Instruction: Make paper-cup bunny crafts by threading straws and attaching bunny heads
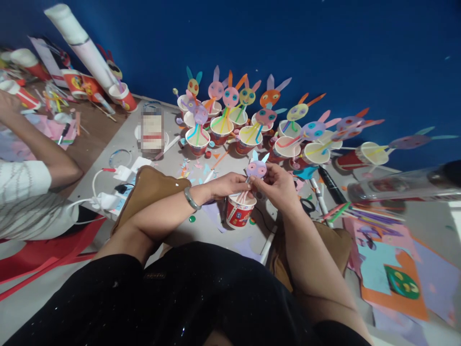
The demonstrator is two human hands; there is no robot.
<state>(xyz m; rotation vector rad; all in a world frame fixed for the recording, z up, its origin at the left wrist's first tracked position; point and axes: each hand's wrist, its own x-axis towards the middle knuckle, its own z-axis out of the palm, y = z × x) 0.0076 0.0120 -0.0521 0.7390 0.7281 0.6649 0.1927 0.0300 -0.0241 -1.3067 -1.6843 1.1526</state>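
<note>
Above a red paper cup (pixel 239 215) is a purple paper rabbit face (pixel 257 167) with light-blue ears and pink eyes. My right hand (pixel 275 185) pinches this face at its lower and right edges. The fingers of my left hand (pixel 230 184) are closed just below its left side, over the cup's mouth; what lies between those fingertips is too small to make out. Pale pink strips (pixel 244 196) stand inside the cup, under my fingertips. The cup rests upright on the grey table (pixel 198 234).
Several finished-looking paper cups (pixel 222 126) with rabbit faces line the blue wall. Brown cushions (pixel 149 196) lie under my forearms. A black marker (pixel 331 185), a clear tube (pixel 403 186) and coloured paper (pixel 414 293) are at right. A co-worker's arm (pixel 46 149) and a power strip (pixel 124 192) are at left.
</note>
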